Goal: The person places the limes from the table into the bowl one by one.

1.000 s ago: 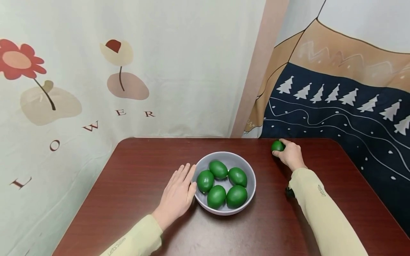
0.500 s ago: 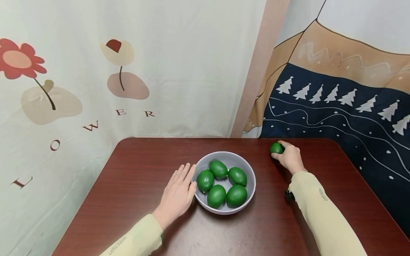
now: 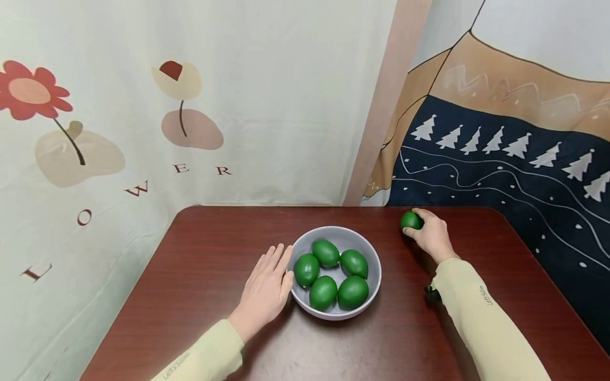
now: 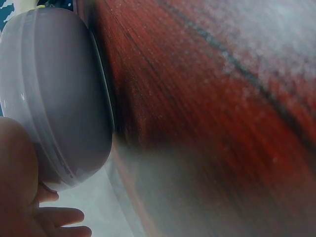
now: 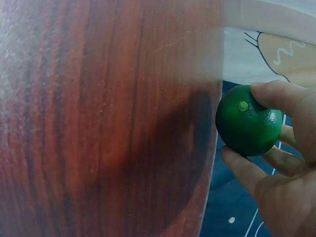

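A grey bowl [image 3: 295, 304] stands mid-table with several green limes [image 3: 352, 292] lying in it. Against its left side rests my left hand [image 3: 263, 291], fingers straight; the left wrist view shows that hand touching the outside of the bowl [image 4: 69, 89]. Near the far right of the table, my right hand [image 3: 432, 235] grips one more lime [image 3: 410, 221] between thumb and fingers. The right wrist view gives this lime [image 5: 247, 123] close up, its stem nub facing the camera, with its shadow on the wood beside it.
The dark red wooden table [image 3: 214, 238] has its far edge just behind the right hand. A pale curtain [image 3: 286, 106] with printed flowers hangs behind, and a navy cloth [image 3: 476, 159] with white trees hangs at the right.
The right hand, with the lime in it, has shifted very slightly left and toward me. The left hand and the bowl have stayed in place.
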A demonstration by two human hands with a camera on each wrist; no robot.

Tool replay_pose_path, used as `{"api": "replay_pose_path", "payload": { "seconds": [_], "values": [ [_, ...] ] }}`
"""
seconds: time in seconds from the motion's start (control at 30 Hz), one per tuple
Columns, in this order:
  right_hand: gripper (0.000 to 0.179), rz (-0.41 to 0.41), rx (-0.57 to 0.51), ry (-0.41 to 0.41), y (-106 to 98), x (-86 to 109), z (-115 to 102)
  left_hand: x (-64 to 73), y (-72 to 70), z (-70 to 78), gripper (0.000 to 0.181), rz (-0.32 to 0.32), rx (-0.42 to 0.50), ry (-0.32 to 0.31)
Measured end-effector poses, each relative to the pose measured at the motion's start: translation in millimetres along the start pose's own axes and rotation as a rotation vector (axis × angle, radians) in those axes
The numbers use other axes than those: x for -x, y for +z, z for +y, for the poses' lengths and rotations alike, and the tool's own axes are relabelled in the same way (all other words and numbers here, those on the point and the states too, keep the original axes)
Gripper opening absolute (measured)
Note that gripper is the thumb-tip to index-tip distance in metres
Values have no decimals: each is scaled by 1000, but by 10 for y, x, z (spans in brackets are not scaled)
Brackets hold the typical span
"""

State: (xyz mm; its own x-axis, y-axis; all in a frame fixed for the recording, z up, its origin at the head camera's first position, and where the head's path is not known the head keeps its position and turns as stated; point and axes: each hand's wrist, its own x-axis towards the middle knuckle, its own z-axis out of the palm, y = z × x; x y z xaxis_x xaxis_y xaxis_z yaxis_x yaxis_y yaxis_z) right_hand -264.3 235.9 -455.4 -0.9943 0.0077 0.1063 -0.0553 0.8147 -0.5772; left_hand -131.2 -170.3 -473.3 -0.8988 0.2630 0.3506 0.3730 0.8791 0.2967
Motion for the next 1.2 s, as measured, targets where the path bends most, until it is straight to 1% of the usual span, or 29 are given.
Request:
{"api": "replay_pose_path", "payload": {
  "seconds": [0.3, 0.6, 0.87, 1.2],
  "values": [
    [64, 15, -25, -47, -56, 4, -60, -9, 1, -5, 54, 5, -8, 6],
    [62, 54, -39, -98, -114, 15, -115, -22, -12, 0, 54, -9, -7, 0],
    [62, 55, -52, -117, -151, 48, -190, -26, -15, 0, 54, -6, -4, 5],
    [61, 78, -70, -194, -178, 127, -300, -16, -7, -1, 54, -10, 0, 1]
  ]
}}
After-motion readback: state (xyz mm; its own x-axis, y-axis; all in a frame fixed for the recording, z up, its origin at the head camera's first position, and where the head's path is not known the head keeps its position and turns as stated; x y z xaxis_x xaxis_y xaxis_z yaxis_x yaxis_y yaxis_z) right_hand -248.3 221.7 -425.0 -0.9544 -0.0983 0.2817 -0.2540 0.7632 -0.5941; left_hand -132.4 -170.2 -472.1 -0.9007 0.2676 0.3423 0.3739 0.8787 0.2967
